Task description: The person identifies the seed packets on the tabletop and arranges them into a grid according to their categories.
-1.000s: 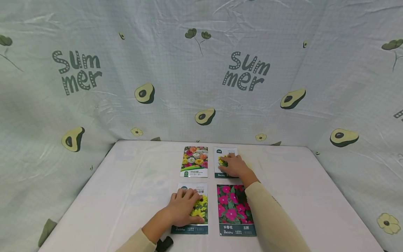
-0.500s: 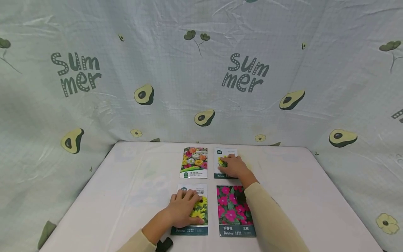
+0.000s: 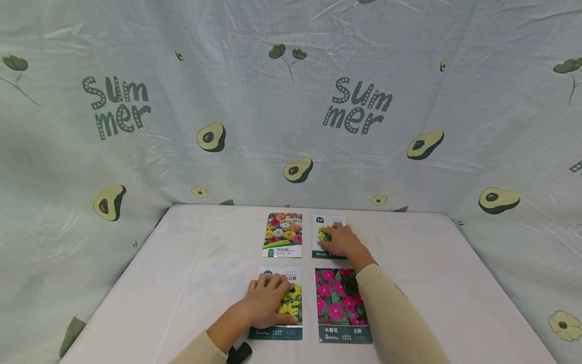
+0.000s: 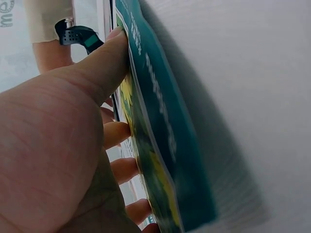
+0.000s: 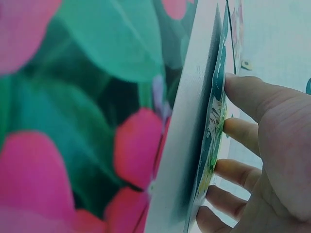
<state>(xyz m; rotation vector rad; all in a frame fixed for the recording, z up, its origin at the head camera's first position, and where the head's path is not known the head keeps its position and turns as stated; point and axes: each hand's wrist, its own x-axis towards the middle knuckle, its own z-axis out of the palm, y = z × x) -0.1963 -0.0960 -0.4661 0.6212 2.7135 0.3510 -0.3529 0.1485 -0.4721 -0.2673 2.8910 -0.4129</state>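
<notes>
Four flat flower packets, which look like seed packets, lie in two rows in the head view. My left hand rests with spread fingers on the near left packet with yellow flowers. In the left wrist view its thumb and fingertips touch the face of that packet, whose green lower edge stands slightly off the table. My right hand reaches to the far right packet, also yellow-flowered, and covers part of it. Spread fingertips touch that packet's face in the right wrist view.
At the far left lies a packet with multicoloured blooms. The near right packet with pink flowers is partly under the right sleeve. A white-covered table meets an avocado-print curtain behind. A black object shows by the left wrist.
</notes>
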